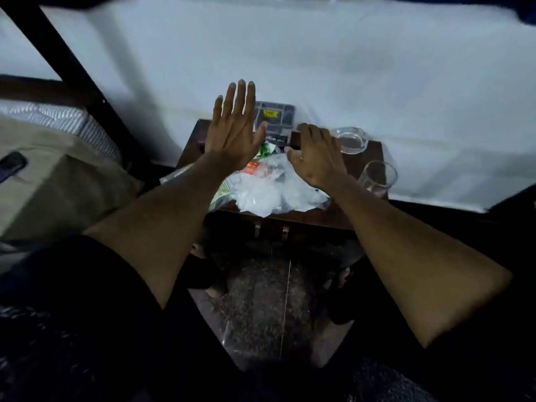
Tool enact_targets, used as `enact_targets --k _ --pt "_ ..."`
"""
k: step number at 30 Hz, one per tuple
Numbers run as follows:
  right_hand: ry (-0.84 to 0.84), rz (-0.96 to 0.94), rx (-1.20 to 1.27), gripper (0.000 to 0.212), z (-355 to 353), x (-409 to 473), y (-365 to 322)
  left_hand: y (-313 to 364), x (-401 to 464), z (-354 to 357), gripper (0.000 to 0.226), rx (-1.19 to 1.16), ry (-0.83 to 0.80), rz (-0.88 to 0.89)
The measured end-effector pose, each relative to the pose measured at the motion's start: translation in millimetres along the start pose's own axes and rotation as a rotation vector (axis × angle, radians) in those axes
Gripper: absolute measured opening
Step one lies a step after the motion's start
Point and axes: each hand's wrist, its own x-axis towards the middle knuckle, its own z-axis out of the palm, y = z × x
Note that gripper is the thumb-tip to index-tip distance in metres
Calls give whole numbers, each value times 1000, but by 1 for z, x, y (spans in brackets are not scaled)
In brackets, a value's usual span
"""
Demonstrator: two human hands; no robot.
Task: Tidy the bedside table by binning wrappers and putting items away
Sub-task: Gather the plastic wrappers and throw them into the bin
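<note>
A small dark wooden bedside table (pixel 374 152) stands against a white wall. A heap of clear and white plastic wrappers (pixel 261 192), with green and orange packets (pixel 255 166) among them, covers its front half. My left hand (pixel 235 132) is raised above the table's left side, palm forward and fingers spread, holding nothing. My right hand (pixel 316 158) hovers palm down over the wrappers with its fingers apart, its fingertips near a dark box-like item (pixel 294 139). A dark compartment tray with a yellow label (pixel 275 114) lies at the table's back.
A glass bowl (pixel 351 139) and a drinking glass (pixel 377 178) stand on the table's right side. A bed with a beige cover and a dark phone (pixel 11 166) is at the left. A dark post (pixel 66 65) slants beside it. The floor below is speckled.
</note>
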Motion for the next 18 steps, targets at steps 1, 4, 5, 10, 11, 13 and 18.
enact_targets --k 1,4,5,10,11,13,18 --pt "-41 6 12 63 8 -5 0 0 -6 10 79 11 -40 -18" --pt "-114 27 38 66 29 -22 2 0 -31 37 81 -14 -143 -35" --pt "-122 28 49 69 36 -26 2 1 -37 46 81 -21 -174 -40" --pt "-152 60 111 89 53 -33 -1 7 -52 67 81 -40 -281 -45" --pt "-165 62 118 92 57 -34 0 8 -54 71 81 -37 -302 -41" --pt "-179 55 104 100 62 -35 2 10 -57 76 81 -33 -335 -31" --pt "-145 53 80 106 70 -36 2 16 -61 87 82 -23 -367 1"
